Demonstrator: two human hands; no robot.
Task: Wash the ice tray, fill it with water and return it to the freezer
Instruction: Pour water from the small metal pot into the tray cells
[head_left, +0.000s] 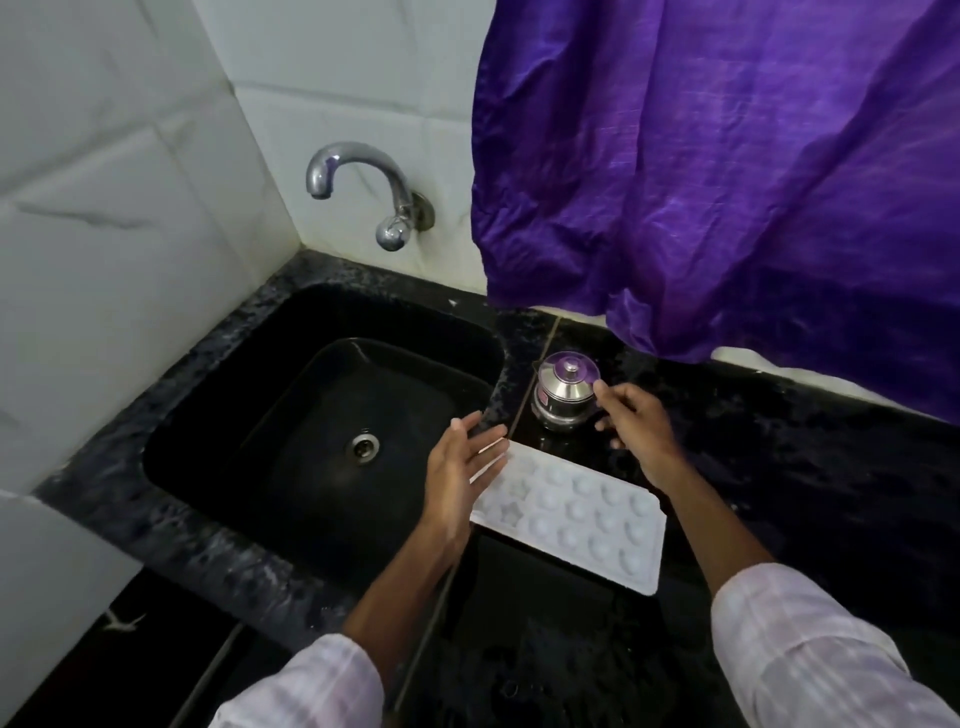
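Ice tray (571, 514): white, cups up, flat on desk (779, 467) just right of sink (395, 293); no water visible in cups. Long axis: slanted, one short end close to sink rim, other end further from sink and nearer the person. Left hand (460, 467): at tray's sink-side end, palm turned away from sink, fingers (483, 439) straight and spread, gripping nothing; contact with tray corner not resolvable. Right hand (639, 431): on side of tray away from sink, beyond its far long edge, fingers (613, 400) loosely curled and empty, one fingertip just beside lid of steel container (565, 397). Container upright, right of sink, just beyond tray. Tap (358, 182): on wall behind sink, no stream seen; basin looks dry. Purple cloth (727, 182) hanging over desk, well right of sink. Judgement: washing not begun; left hand nearer tray and sink, so likely lifts sink-side end and carries tray across rim under tap.
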